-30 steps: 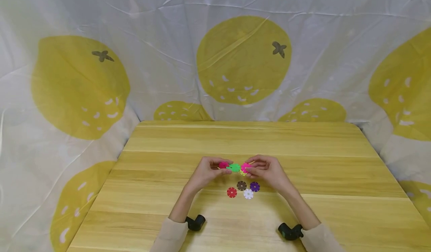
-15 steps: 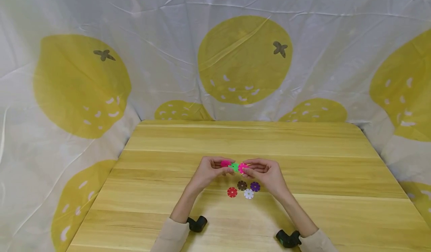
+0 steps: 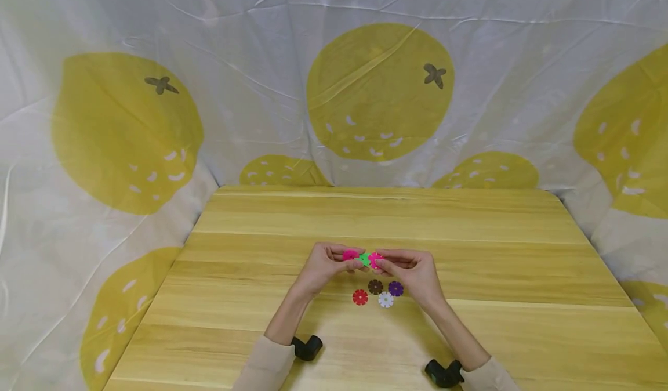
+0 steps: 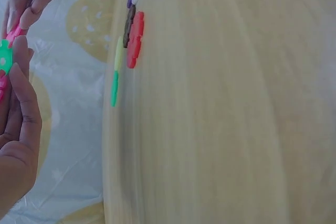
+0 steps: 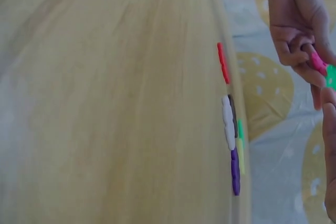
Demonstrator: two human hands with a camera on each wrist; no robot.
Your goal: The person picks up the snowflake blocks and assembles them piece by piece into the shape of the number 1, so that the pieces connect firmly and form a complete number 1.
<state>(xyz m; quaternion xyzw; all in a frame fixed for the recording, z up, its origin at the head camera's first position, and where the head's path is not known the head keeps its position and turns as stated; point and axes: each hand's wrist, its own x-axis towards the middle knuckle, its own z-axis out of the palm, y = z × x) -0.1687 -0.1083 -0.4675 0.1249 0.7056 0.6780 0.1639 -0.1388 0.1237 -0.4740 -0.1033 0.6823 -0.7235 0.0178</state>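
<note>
A wooden table [image 3: 360,350] fills the lower frame, a lemon-print cloth [image 3: 250,89] the upper. Below centre, fingers curled, the left hand [image 3: 319,270] pinches a pink disc [image 3: 350,254], the right hand [image 3: 420,272] a second pink disc [image 3: 374,259] (a green disc [image 3: 365,260] between them).

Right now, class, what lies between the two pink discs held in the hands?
A green piece lies between them, as the head view shows.

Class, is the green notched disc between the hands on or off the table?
Off: both wrist views show the green notched disc held up, clear of the wood-grain table.
</note>
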